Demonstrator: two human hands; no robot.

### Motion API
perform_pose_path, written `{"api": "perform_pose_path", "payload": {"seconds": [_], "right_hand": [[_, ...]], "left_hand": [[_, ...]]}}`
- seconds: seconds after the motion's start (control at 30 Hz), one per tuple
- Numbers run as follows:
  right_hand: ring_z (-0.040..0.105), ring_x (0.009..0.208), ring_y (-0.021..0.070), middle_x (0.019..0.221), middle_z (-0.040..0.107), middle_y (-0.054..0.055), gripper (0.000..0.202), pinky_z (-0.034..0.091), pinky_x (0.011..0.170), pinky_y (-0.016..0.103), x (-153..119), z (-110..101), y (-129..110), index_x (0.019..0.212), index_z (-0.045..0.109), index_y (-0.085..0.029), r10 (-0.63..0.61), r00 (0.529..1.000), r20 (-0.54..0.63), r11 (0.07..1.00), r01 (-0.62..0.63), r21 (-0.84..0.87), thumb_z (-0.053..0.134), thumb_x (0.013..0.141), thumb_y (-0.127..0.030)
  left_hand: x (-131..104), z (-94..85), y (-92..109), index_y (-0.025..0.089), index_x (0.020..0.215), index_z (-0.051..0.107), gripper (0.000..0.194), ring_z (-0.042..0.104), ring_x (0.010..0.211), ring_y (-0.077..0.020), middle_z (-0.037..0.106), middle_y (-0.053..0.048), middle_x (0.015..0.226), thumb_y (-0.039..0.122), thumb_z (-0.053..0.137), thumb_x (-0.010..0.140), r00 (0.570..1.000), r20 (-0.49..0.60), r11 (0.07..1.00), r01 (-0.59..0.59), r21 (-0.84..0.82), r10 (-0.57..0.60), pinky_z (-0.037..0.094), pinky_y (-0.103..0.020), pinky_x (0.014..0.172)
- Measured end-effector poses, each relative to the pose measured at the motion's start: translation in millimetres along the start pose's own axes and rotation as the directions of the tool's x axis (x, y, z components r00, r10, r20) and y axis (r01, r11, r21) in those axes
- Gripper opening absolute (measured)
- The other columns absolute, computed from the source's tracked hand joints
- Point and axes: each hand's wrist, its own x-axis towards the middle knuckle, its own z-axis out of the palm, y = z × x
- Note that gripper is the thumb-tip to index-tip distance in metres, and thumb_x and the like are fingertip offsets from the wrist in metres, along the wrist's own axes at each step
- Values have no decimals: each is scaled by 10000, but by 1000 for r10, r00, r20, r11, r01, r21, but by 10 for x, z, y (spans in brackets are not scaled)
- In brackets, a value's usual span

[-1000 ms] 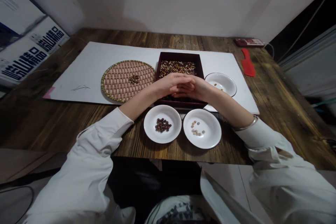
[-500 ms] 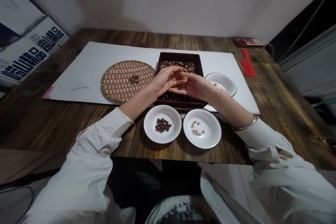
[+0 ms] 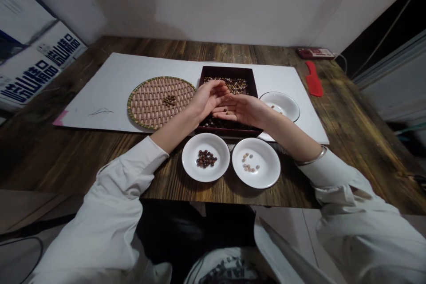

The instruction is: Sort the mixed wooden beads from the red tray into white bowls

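Two bare hands, left hand [image 3: 203, 101] and right hand [image 3: 250, 110], have parted, fingers loosely spread, leaving small brown beads [image 3: 225, 110] uncovered on the right fingers. Beneath lies a dark-red rectangular box [image 3: 229, 132] of mixed beads [image 3: 238, 85]; left, a round woven mat [image 3: 146, 105]; nearer the body, a white round bowl [image 3: 189, 159] of dark beads [image 3: 207, 159].

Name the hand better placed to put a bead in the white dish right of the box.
Right, I'd judge: the right hand is nearer the dish, with beads apparently on its fingers; the left hand is farther left, over the box.
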Motion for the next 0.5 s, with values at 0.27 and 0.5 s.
{"api": "perform_pose_path", "payload": {"seconds": [0.27,0.5], "right_hand": [[662,1038,188,1075,700,153,340,480,1016,334,-2,-19,4,1021,619,-100,41,994,96,999,-38,-40,303,951,-204],[662,1036,196,1062,703,144,305,461,1038,355,-25,-21,10,979,637,-128,32,994,100,998,-27,-53,352,927,-222]], "left_hand": [[45,-60,-27,151,814,615,76,645,740,-104,671,-11,763,218,587,793,999,34,997,19,74,-22,520,-240,795],[-7,-40,-19,145,788,621,94,574,529,-80,597,5,664,212,555,798,963,118,960,218,179,-240,454,-169,475]]}}
